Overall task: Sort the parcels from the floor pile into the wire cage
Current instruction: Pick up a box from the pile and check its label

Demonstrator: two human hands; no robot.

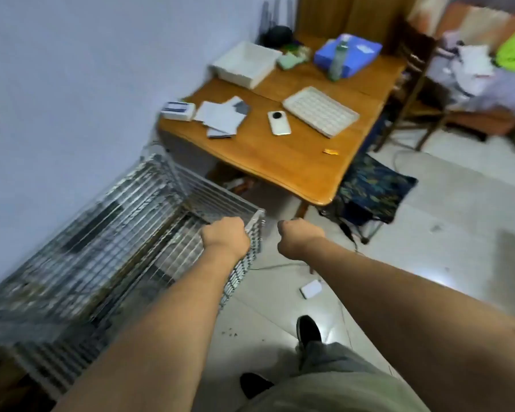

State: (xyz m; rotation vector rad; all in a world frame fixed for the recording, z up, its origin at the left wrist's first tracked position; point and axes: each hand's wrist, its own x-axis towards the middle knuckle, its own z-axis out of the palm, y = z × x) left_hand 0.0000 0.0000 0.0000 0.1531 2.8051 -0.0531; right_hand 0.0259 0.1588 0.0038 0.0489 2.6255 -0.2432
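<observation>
PROGRESS | cage [107, 233]: on the floor by the wall, contents blurred, I cannot count what is inside | left hand [225, 239]: grips the cage top edge | right hand [299, 237]: fist just beside the cage corner, nothing seen in it | parcel [310, 289]: on the floor near the cage, unsorted | I judge sorting incomplete; pile out of view

Both forearms are stretching forward, the left grip [225, 237] curling over the corner rim of the wire cage [101, 233], the right grip [299, 237] hanging fisted and empty just beside that corner.

2 hands [225, 237] [299, 237], 1 cage [116, 233], 1 tbl [280, 162]
</observation>
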